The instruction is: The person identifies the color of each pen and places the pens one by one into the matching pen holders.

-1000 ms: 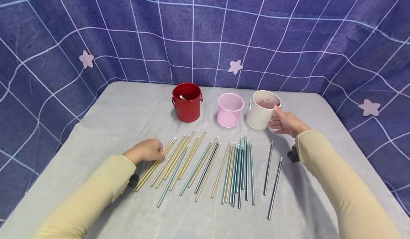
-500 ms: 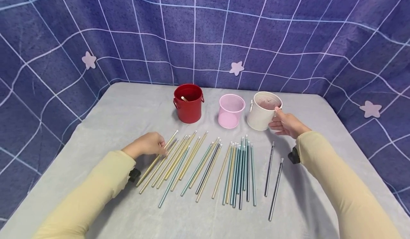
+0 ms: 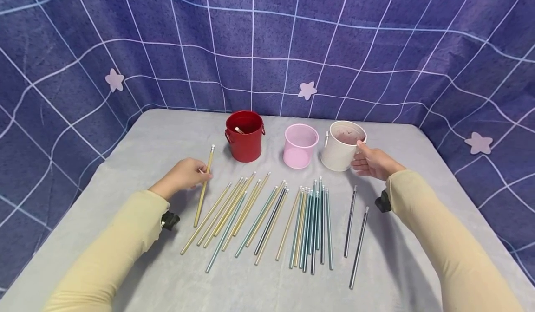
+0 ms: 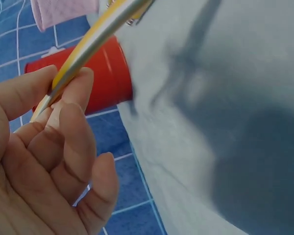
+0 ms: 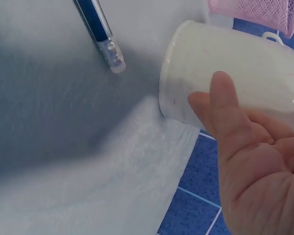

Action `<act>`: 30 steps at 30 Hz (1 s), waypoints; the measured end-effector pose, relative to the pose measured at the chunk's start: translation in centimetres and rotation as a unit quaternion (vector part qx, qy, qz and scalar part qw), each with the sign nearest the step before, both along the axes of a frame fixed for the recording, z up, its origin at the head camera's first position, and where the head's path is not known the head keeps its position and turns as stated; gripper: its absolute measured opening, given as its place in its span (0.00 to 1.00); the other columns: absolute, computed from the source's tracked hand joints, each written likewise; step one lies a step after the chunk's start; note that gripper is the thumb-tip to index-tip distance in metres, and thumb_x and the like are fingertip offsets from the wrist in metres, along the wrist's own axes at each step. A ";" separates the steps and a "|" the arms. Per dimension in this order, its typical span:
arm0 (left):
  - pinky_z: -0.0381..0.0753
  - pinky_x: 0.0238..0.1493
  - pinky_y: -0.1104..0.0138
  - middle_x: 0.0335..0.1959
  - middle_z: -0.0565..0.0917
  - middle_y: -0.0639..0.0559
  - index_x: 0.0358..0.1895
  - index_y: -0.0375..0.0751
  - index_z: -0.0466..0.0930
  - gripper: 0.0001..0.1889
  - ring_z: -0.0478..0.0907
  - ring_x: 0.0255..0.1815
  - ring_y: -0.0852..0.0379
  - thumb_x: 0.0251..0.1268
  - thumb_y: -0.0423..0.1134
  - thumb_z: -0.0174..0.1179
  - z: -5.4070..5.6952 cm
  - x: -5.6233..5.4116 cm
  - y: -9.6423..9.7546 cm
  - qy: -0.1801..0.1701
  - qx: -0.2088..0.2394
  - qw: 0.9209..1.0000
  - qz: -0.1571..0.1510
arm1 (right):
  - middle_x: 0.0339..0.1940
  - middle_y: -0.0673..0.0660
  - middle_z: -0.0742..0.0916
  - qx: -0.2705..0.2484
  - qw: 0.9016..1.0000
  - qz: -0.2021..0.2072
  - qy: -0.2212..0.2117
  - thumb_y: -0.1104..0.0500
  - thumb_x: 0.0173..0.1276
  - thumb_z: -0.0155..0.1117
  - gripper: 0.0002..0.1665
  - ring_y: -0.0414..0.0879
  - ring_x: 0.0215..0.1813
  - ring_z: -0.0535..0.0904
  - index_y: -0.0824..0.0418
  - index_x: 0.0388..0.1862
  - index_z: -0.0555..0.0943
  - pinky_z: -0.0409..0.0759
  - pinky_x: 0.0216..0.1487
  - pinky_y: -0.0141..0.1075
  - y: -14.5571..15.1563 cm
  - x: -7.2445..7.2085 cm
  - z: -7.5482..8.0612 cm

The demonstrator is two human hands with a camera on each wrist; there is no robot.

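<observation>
Gold and striped, the pencil (image 3: 202, 194) pinched by the left hand (image 3: 184, 176) stands at a slant, eraser end up, to the left of the red bucket (image 3: 246, 146) and nearer the person; whether its lower tip touches the cloth I cannot tell. That hand's thumb and fingers are closed on the shaft, well apart from the right hand (image 3: 375, 162). The right holds the white bucket (image 3: 336, 155), far to the red bucket's right, with its thumb at the rim and fingers against the outer wall.

Between the two buckets is a pink mesh bin (image 3: 299, 154), with a gap of cloth separating it from the red bucket. Inside the red bucket, an eraser end (image 3: 239, 130) shows below the rim. A spread of gold, teal and dark pencils (image 3: 288, 224) lies nearer the person than the red bucket, a bare strip between.

The surface is covered in grey cloth (image 3: 251, 289), its far edge behind the red bucket. Beyond that bucket, a blue-violet curtain (image 3: 267, 33) with pale grid lines and pale stars (image 3: 307, 90) rises around the back and sides.
</observation>
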State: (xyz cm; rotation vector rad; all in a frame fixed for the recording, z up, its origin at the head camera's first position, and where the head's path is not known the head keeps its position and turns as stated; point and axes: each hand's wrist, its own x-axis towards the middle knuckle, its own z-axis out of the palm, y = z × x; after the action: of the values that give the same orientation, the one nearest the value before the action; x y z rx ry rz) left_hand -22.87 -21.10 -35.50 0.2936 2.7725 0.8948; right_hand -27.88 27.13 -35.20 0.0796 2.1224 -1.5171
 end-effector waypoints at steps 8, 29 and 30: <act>0.76 0.29 0.63 0.31 0.86 0.41 0.40 0.29 0.82 0.11 0.80 0.20 0.55 0.65 0.36 0.59 1.0 -0.5 -1.0 0.044 0.055 0.996 0.048 | 0.70 0.83 0.49 -0.013 0.999 0.035 -0.030 0.36 0.74 0.20 0.52 0.70 0.73 0.45 0.86 0.68 0.36 0.51 0.71 0.53 0.8 -0.3 0.4; 0.78 0.32 0.80 0.23 0.81 0.75 0.44 0.23 0.79 0.11 0.80 0.26 0.75 0.66 0.31 0.58 6.2 -0.4 -0.4 0.197 0.349 0.904 0.147 | 0.69 0.83 0.51 -0.005 0.999 0.036 -0.023 0.35 0.74 0.20 0.53 0.70 0.73 0.47 0.87 0.67 0.38 0.52 0.71 0.53 0.5 -0.3 0.4; 0.78 0.32 0.79 0.23 0.82 0.73 0.42 0.27 0.80 0.07 0.81 0.25 0.73 0.65 0.29 0.58 6.6 -0.4 -0.4 0.205 0.368 0.894 0.151 | 0.69 0.83 0.51 -0.005 0.999 0.035 -0.024 0.35 0.74 0.20 0.53 0.70 0.73 0.47 0.87 0.67 0.38 0.52 0.71 0.53 0.5 -0.3 0.4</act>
State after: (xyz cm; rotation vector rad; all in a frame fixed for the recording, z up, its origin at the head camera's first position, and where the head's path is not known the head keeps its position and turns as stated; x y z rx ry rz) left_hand -23.25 -21.54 -28.93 0.1728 2.7317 2.1863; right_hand -28.18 27.61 -34.83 0.0364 2.0583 -1.4705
